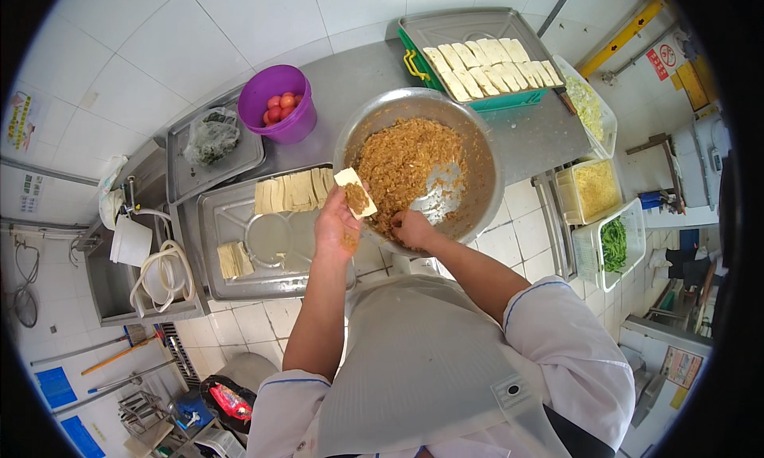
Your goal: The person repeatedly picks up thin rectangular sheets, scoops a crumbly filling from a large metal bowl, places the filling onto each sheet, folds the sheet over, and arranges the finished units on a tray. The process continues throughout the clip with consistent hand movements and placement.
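Gripping a pale slab (348,176) between thumb and fingers, the left hand (337,224) is holding it beside the left edge of a wide metal bowl (479,152). A strip of brown mixture (357,197) is lying along the slab's upper face. The right hand (413,229) is reaching into the bowl at its near side, fingers curling down against the mass of the same mixture; the fingertips are hiding from view, so whether this grip is closing on anything cannot be told.

To the left, a metal tray (273,237) is carrying a row of pale slabs (294,191) along its far side and a small stack (235,260) nearer the body. Beyond it, a purple bucket (296,128) of tomatoes (280,107) is standing on the worktop (342,68). Past the bowl's far right, a second tray (465,25) is resting on a green crate (509,101), bearing rows of pale pieces (493,65).
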Available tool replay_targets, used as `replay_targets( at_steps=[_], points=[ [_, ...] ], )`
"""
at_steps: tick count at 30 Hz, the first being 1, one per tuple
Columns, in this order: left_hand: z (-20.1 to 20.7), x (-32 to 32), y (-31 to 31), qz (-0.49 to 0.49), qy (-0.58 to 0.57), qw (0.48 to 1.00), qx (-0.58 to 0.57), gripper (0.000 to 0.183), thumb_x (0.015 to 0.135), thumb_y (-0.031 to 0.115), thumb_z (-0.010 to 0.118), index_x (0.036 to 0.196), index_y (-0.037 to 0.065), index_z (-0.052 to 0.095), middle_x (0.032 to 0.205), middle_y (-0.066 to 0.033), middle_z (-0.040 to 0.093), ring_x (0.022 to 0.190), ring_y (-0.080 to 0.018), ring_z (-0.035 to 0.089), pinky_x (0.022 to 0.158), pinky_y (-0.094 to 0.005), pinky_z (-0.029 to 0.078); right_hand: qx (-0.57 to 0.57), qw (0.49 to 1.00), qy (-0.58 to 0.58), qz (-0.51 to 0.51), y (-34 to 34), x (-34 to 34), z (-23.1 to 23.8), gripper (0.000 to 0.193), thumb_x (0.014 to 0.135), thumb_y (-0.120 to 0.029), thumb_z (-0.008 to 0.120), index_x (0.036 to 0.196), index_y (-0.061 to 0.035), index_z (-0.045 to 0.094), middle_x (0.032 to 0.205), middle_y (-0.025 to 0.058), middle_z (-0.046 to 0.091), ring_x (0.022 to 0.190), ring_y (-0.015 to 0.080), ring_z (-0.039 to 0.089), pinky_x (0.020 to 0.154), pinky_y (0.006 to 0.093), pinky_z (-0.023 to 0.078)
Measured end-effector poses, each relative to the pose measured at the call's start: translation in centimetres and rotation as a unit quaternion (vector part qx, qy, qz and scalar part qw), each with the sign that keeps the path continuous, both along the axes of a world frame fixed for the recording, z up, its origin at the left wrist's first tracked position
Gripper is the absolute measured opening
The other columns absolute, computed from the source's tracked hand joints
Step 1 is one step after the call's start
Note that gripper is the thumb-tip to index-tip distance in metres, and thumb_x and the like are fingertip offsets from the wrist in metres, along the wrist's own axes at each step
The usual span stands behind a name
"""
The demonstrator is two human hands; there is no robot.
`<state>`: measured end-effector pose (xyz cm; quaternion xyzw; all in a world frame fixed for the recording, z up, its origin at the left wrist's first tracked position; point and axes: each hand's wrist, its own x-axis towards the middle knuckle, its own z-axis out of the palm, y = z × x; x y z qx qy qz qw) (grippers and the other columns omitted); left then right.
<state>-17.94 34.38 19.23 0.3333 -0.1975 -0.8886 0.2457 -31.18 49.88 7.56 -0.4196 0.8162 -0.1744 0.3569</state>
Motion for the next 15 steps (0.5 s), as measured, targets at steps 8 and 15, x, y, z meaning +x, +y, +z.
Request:
replay_targets(
  at_steps=[8, 15],
  points=[
    [-1.9, 0.3, 0.6, -0.048, -0.022, 0.998, -0.041, 0.043, 0.108, 0.018, 0.056, 0.147, -0.001, 0.049, 0.133, -0.0162, 0.068, 0.119, -0.0283, 0.069, 0.097, -0.0406, 0.059, -0.152, 0.88, -0.408, -0.191, 0.6, -3.2, 8.0, 0.021, 0.091, -0.002, 0.068, 0.111, 0.0025, 0.074, 0.098, 0.0031, 0.073, 0.088, 0.0117, 0.066, 0.078, 0.0274, 0.055],
    [-0.8, -0.6, 2.5, -0.093, -0.092, 0.991, -0.038, 0.045, 0.105, 0.025, 0.067, 0.144, 0.005, 0.059, 0.125, -0.0035, 0.07, 0.107, -0.0134, 0.069, 0.087, -0.0291, 0.056, -0.278, 0.903, -0.282, -0.168, -1.6, -1.9, 15.4, 0.015, 0.097, -0.006, 0.068, 0.11, 0.0009, 0.073, 0.098, 0.0044, 0.071, 0.094, 0.0132, 0.067, 0.085, 0.0335, 0.056]
  ],
)
